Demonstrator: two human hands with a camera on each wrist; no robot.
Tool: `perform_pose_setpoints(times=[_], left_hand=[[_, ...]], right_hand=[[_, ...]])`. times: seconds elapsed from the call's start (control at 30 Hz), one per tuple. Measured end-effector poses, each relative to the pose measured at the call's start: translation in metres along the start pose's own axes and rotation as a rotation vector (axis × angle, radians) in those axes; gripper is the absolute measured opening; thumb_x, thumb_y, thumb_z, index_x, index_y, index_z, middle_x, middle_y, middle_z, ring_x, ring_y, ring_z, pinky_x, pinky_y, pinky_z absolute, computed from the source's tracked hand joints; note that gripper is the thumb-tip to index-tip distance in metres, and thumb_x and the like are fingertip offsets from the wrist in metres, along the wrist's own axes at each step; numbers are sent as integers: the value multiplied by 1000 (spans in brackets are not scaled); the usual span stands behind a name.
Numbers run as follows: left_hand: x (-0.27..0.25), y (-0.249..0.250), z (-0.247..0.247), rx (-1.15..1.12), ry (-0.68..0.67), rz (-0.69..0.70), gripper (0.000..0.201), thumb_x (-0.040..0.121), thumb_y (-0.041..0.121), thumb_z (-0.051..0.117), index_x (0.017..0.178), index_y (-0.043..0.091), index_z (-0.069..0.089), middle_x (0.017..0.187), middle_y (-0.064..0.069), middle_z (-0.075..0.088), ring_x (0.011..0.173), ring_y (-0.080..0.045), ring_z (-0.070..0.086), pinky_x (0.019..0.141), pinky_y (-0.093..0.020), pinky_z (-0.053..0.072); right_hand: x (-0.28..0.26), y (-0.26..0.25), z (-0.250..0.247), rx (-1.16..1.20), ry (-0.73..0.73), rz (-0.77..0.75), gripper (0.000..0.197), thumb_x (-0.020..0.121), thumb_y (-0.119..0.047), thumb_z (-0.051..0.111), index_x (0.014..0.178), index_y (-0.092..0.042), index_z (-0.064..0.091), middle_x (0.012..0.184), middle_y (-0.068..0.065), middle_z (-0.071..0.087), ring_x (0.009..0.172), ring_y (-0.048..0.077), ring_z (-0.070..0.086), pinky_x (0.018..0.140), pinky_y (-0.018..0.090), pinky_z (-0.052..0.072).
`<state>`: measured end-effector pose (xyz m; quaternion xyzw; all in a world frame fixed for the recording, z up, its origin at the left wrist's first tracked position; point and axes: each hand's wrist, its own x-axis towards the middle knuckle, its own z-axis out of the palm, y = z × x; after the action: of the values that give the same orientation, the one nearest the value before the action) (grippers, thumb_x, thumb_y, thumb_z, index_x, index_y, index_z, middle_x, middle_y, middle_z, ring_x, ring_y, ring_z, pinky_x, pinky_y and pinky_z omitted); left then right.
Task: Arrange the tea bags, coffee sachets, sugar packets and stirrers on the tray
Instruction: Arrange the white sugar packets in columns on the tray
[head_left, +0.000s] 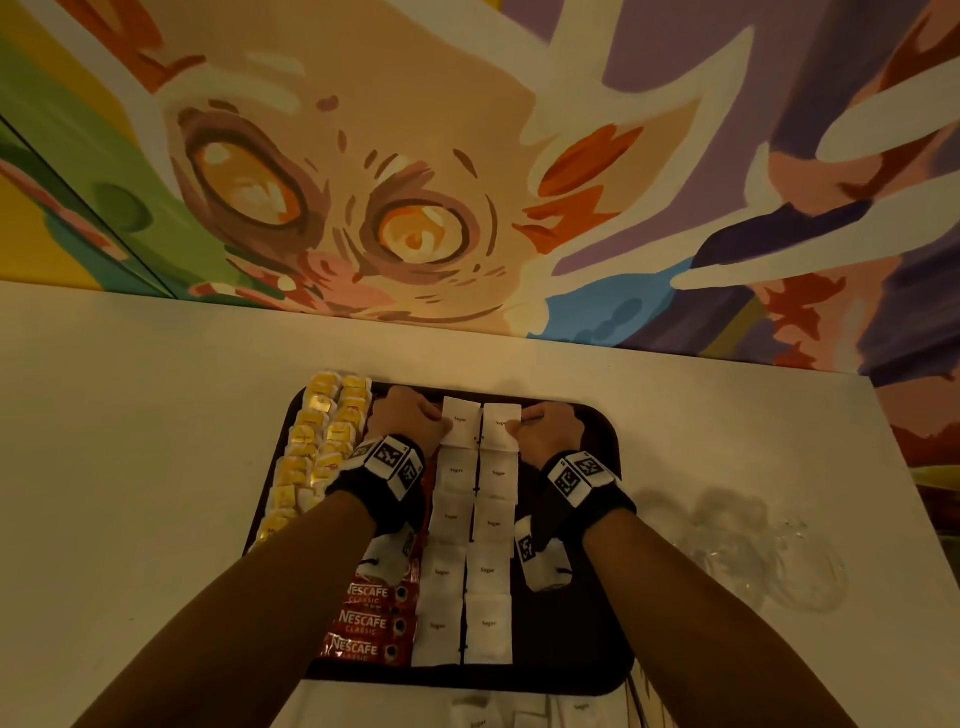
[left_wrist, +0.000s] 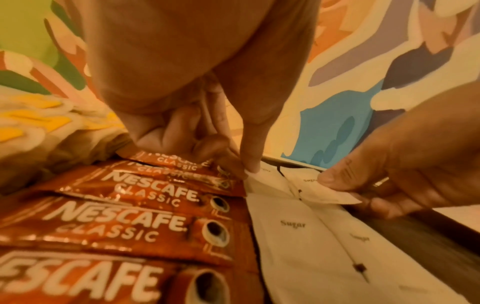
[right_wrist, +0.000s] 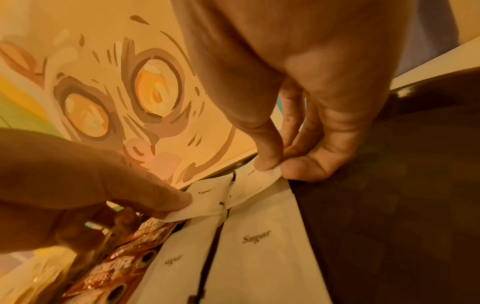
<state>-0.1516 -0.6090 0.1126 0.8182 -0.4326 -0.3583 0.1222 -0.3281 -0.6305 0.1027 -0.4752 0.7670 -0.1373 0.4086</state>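
While each hand (head_left: 413, 418) (head_left: 545, 428) pinched a far sugar packet (head_left: 460, 422) (head_left: 501, 427), any tug risked skewing both neat columns.

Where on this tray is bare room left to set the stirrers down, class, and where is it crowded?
Free: the dark strip of tray between the right column of sugar packets and the tray's right rim, partly under the right hand. Crowded: tea bags fill the left edge, coffee sachets lie beside them, and the left hand pinches the far sugar packet.

white table (head_left: 156, 415) against painted mural wall (head_left: 415, 156) (big-eyed creature); clear glasses (head_left: 753, 551) at right.
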Motion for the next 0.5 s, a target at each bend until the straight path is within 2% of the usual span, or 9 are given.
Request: perform_pose_setpoints(times=[0.1, 0.23, 0.33, 0.43, 0.5], left_hand=[[0, -1, 3, 30, 15, 16, 25, 73, 44, 77, 90, 26, 71, 101, -1, 68, 88, -19, 63, 72, -27, 50], [-3, 0, 6, 87, 45, 38, 25, 74, 47, 73, 90, 29, 68, 97, 1, 66, 81, -18, 61, 68, -29, 50], [-5, -2, 6, 91, 53, 65, 24, 77, 48, 71, 92, 29, 68, 101, 1, 66, 88, -19, 62, 76, -33, 54], [-12, -4, 1, 70, 49, 113, 21, 78, 47, 71, 89, 30, 65, 102, 3, 67, 93, -18, 63, 83, -35, 55], [-21, -5, -3, 56, 36, 171, 15, 82, 41, 70, 88, 28, 65, 100, 4, 69, 94, -16, 63, 84, -34, 54]], right_hand=[[-3, -1, -1, -48, 19, -3, 28, 85, -22, 74, 110, -9, 69, 112, 13, 69, 104, 25, 65, 88, 30, 53], [-6, -2, 0, -57, 37, -3, 30, 87, -20, 72, 114, -8, 65, 117, 13, 66, 109, 26, 63, 88, 30, 51], [-8, -2, -1, -38, 50, -11, 32, 87, -24, 72, 114, -10, 63, 117, 14, 66, 107, 27, 63, 91, 37, 55], [-12, 2, -5, -21, 40, -10, 33, 88, -27, 72, 115, -11, 62, 118, 12, 66, 110, 26, 62, 91, 32, 53], [-18, 5, -12, 3, 43, -41, 30, 88, -25, 72, 113, -11, 64, 114, 10, 68, 106, 22, 63, 85, 27, 51]])
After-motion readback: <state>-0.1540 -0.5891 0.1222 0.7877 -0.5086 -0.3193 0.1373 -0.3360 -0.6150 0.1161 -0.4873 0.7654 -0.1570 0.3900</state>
